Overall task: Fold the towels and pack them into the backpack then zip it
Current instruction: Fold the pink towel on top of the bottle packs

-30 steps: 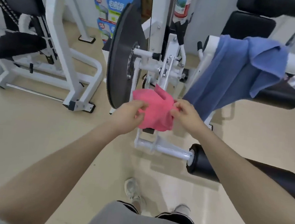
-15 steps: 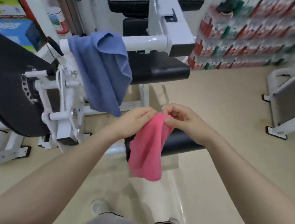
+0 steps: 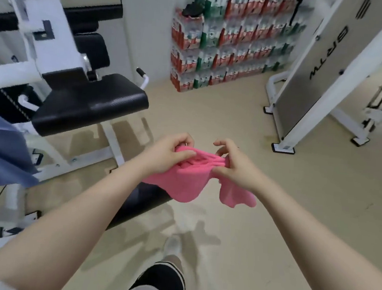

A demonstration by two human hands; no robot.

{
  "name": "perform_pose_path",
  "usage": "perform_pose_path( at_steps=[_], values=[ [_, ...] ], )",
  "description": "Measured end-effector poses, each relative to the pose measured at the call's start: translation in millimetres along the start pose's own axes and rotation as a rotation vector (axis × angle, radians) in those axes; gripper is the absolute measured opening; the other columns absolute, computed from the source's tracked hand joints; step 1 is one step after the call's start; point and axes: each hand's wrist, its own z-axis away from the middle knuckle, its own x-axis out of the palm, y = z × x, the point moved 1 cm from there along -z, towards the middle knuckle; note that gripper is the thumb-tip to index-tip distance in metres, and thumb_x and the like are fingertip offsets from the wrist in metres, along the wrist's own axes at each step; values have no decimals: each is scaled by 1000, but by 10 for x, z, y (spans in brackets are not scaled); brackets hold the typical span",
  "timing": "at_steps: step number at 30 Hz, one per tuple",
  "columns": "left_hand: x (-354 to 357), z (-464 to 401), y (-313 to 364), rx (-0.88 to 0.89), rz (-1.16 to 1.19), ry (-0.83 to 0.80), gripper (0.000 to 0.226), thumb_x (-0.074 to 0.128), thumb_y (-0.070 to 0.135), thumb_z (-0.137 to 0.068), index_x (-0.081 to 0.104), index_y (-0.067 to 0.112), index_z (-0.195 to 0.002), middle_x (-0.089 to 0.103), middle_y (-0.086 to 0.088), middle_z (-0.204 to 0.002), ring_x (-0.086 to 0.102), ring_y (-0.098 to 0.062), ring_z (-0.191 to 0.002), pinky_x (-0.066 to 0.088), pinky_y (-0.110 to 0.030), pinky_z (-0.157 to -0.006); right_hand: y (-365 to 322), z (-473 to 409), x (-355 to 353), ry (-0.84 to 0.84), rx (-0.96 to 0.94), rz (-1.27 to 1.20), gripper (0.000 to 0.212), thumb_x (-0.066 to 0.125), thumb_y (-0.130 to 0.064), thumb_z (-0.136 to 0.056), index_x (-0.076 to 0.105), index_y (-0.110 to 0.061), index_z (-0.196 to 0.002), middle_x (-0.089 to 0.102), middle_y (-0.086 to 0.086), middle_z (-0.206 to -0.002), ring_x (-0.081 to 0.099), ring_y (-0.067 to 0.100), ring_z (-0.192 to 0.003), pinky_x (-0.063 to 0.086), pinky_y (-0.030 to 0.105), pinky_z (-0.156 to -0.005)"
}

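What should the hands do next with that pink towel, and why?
Probably pull apart along the top edge to spread the pink towel flat. The left hand and right hand both pinch it close together, so the cloth between them is bunched and the rest hangs in uneven lobes. It likely cannot be folded neatly until it is stretched out. No backpack is in view.

Beige floor (image 3: 244,126). White-framed gym machine with black padded seat (image 3: 90,99) at left; stacked bottled-drink cases (image 3: 229,44) against far wall.
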Motion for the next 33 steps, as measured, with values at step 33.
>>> perform_pose_path(
  at_steps=[33],
  values=[
    [-105,-7598,473,30,-136,242,15,52,24,-91,48,13,-82,51,4,-71,41,-5,-61,32,-11,-55,2676,-5495,-4574,111,67,-29,17,61,-22,-88,56,-13,-74,46,-5,-64,41,9,-59,31,23,-56]
  ],
)
